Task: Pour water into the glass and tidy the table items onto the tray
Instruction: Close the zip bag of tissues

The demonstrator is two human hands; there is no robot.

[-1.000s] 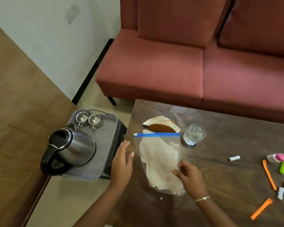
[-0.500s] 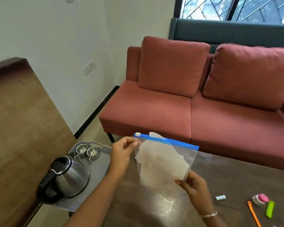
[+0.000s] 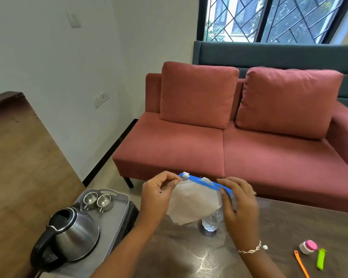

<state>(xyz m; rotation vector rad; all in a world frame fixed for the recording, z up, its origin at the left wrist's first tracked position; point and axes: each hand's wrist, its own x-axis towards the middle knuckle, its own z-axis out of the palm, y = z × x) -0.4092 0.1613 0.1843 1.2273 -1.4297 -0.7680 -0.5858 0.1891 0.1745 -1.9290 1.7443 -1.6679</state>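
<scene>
A clear zip bag (image 3: pixel 193 201) with a blue zipper strip and a pale flat piece inside is held up above the brown table (image 3: pixel 289 227). My left hand (image 3: pixel 159 194) pinches the bag's left top corner by the white slider. My right hand (image 3: pixel 239 203) grips its right top corner. Just below the bag, a clear glass (image 3: pixel 210 223) stands on the table, partly hidden. To the left, a steel kettle (image 3: pixel 72 235) with a black handle and two small steel cups (image 3: pixel 97 199) sit on a grey tray (image 3: pixel 117 215).
On the table's right lie a pink-capped white item (image 3: pixel 308 246), a green clip (image 3: pixel 321 258) and an orange clip (image 3: pixel 301 265). A red sofa (image 3: pixel 229 149) stands beyond the table. A wooden surface (image 3: pixel 14 167) is at the left.
The bag has been lifted off the table. My left hand went from the tray's edge to the bag's top corner, and my right moved from its lower edge to the zipper's right end. The camera tilted up.
</scene>
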